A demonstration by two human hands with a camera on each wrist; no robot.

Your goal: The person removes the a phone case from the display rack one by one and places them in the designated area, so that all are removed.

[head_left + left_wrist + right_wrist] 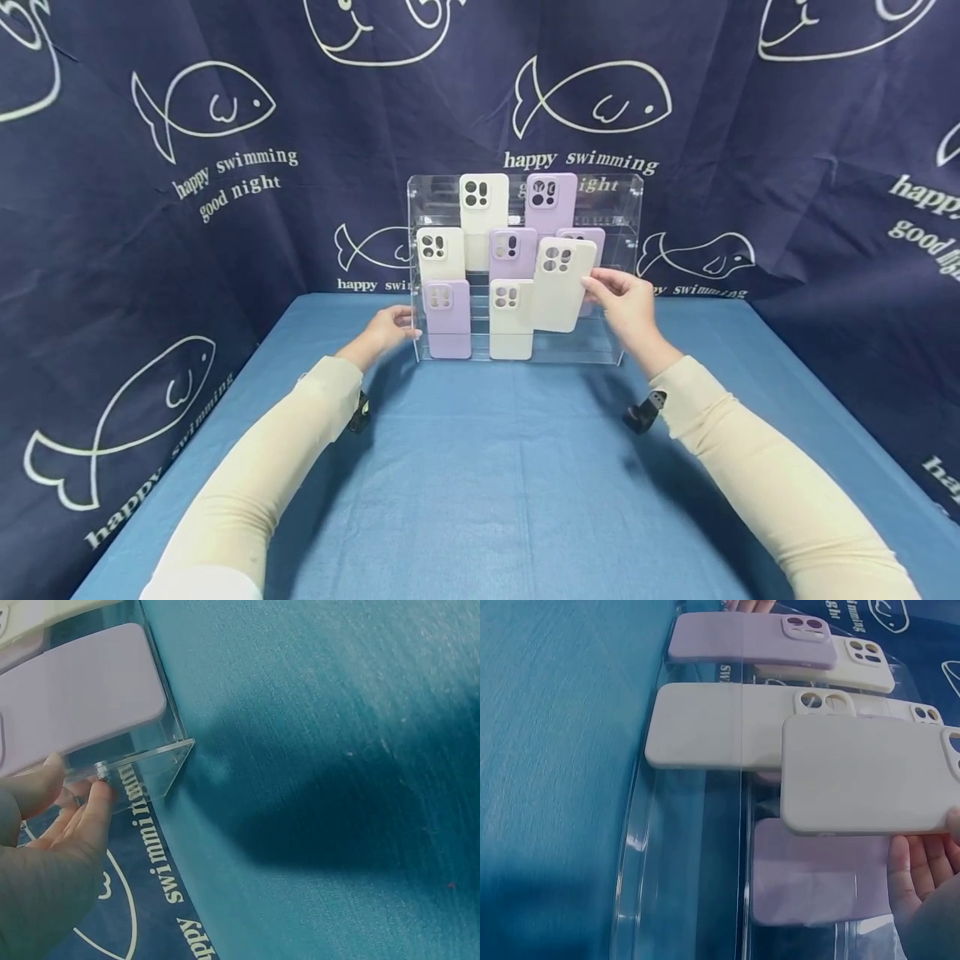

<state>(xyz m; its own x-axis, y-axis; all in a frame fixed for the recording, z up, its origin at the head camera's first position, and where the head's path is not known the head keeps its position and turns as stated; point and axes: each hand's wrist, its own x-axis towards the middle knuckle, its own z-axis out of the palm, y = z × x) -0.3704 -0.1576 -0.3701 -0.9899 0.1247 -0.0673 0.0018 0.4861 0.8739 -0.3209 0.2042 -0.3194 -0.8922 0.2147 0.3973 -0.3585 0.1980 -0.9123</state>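
Cream phone case (561, 283) sits in our right hand (626, 307), pinched at its right edge by curled fingers (922, 859) and held in front of the clear acrylic rack (630, 250), over the rack's lower right part. Its long axis runs nearly upright, tipped a little toward 1 o'clock, with the camera cut-outs at the top. From the right hand the case lies toward 9 o'clock, touching the fingertips; our left hand (386, 329) is well apart from it, across the rack toward 8 o'clock, so the right hand is plainly the nearer one. Behind the held case a lilac case (810, 874) shows partly through the acrylic. The left hand rests at the rack's lower left edge, thumb and fingers (94, 810) lightly bent against the clear side wall (161, 761); we judge it to be steadying the rack rather than grasping a case. Other cases stand in the rack's tiers: a lilac one (447, 321) at the lower left, a cream one (511, 321) beside it, and more of both colours above. The rack stands on a blue tablecloth (495, 483), at 12 o'clock from us, before a dark fish-print curtain (225, 125).
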